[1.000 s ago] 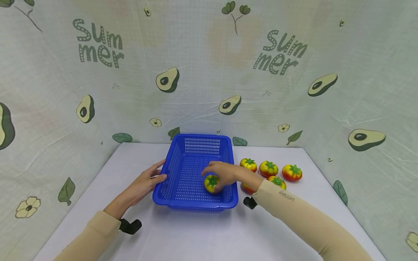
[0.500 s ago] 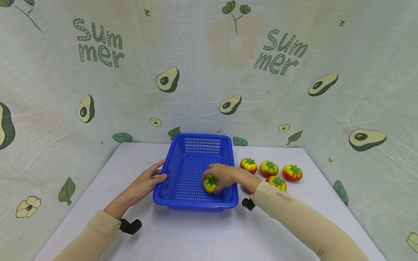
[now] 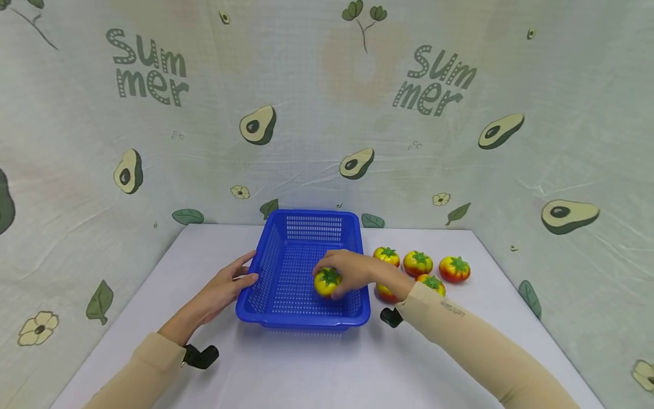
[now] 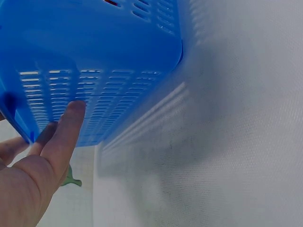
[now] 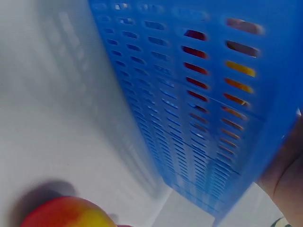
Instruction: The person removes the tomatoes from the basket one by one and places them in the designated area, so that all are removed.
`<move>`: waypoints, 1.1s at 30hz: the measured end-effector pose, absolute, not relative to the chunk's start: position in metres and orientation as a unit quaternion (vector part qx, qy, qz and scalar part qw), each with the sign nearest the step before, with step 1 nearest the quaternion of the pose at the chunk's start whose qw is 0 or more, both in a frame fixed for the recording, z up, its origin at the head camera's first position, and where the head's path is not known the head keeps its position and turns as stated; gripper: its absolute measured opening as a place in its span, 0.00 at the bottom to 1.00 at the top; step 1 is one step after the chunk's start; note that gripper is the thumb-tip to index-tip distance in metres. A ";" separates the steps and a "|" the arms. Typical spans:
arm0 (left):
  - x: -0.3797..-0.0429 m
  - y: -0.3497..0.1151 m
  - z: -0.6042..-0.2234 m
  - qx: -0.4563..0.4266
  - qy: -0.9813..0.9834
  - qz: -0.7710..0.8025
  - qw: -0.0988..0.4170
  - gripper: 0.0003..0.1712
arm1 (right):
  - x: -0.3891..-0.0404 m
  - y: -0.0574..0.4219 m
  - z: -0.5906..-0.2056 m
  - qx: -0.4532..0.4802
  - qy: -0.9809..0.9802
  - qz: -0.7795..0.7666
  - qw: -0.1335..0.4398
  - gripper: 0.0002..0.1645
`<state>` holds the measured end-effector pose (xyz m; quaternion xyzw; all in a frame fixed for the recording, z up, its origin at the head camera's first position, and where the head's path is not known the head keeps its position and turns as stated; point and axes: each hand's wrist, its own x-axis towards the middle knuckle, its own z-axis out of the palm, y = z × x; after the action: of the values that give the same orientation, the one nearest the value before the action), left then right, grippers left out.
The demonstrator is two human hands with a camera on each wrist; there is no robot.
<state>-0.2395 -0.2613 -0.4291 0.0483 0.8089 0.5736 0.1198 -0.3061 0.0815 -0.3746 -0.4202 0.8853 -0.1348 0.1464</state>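
Observation:
A blue slotted plastic basket point(image 3: 301, 325) stands on the white table. At its left side my left hand point(image 3: 223, 292) holds the rim; in the left wrist view the fingers point(image 4: 66, 130) lie against the outer wall. Reaching over the right rim, my right hand point(image 3: 352, 270) grips a yellow-and-red toy tomato point(image 3: 325, 284) with a green leafy top, low inside the basket. The fingers curl around its far side and the thumb is at its near right. Through the slots in the right wrist view, yellow and red patches show, while the hand is mostly hidden behind the wall.
Several more toy tomatoes point(image 3: 454, 269) sit on the table right of the basket, one partly hidden by the right forearm. Another tomato point(image 5: 66, 213) shows low in the right wrist view. A printed cloth point(image 3: 306, 74) hangs behind the table and at both sides.
My right fingers have closed around the tomato, which sits slightly higher in the basket now. The left hand stays at the rim. The head view has shifted a little.

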 end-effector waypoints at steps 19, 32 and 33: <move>-0.239 -0.263 -0.430 0.046 0.811 0.572 0.118 0.46 | -0.298 0.145 -0.317 -0.413 0.886 -0.187 0.095 0.34; -0.240 -0.263 -0.430 0.053 0.815 0.565 0.117 0.46 | -0.293 0.221 -0.313 -0.352 0.912 -0.196 0.079 0.34; -0.240 -0.263 -0.430 0.053 0.815 0.566 0.117 0.46 | -0.293 0.228 -0.313 -0.347 0.915 -0.193 0.077 0.34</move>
<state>-0.2398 -0.2632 -0.4299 0.0528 0.8146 0.5656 0.1172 -0.2929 0.2275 -0.3135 -0.3471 0.9145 -0.1928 0.0775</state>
